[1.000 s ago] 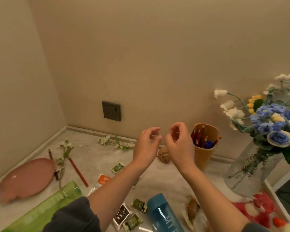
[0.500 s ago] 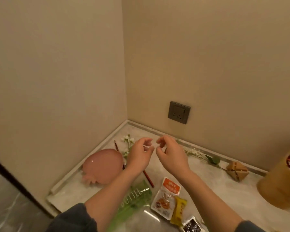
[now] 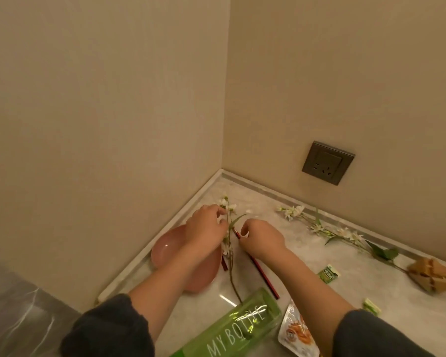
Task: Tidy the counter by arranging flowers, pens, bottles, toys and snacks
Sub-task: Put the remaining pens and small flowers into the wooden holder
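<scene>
Green-leaved and probably feather-light, the flower sprig [image 3: 232, 269] lies on the bench [image 3: 358, 287] near its back-left corner beside a red pencil [image 3: 262, 271]; its petals look fragile, so the stem, where the left hand [image 3: 204, 225] pinches it, suits best, while the right hand [image 3: 262, 237] curls at the pencil's far end, grip unclear.

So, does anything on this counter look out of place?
Yes. The green bottle lies on its side at the front. One flower sprig lies beside the pink plate, a second sprig along the back wall, and a red pencil lies loose.
</scene>
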`<state>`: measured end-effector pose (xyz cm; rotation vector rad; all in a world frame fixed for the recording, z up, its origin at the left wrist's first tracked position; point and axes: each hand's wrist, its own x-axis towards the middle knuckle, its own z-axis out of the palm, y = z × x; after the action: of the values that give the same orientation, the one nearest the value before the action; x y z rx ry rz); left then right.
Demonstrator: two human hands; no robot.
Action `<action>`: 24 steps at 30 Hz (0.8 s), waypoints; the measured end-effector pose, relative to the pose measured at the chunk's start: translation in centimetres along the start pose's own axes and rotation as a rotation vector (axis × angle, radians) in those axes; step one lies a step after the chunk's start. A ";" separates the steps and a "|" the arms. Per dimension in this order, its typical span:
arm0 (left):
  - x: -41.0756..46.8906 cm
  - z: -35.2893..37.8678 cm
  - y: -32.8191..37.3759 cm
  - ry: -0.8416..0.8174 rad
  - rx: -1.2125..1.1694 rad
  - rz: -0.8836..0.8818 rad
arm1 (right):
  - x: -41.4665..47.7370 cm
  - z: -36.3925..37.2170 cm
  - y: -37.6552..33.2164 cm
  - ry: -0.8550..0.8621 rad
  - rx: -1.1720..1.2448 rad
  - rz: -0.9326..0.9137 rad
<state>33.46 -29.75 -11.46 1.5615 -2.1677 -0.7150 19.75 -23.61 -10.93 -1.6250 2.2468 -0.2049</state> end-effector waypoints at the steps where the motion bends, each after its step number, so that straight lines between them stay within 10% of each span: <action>1: 0.4 0.1 -0.3 -0.009 0.054 -0.008 | 0.5 0.1 -0.1 -0.027 -0.030 0.013; 24: 4.9 2.4 1.2 -0.213 0.242 -0.186 | 1.8 0.7 2.0 0.064 0.173 0.163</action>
<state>29.66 -33.67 -12.68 1.9077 -2.3570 -0.7261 17.75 -24.59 -12.61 -1.3589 2.3238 -0.4021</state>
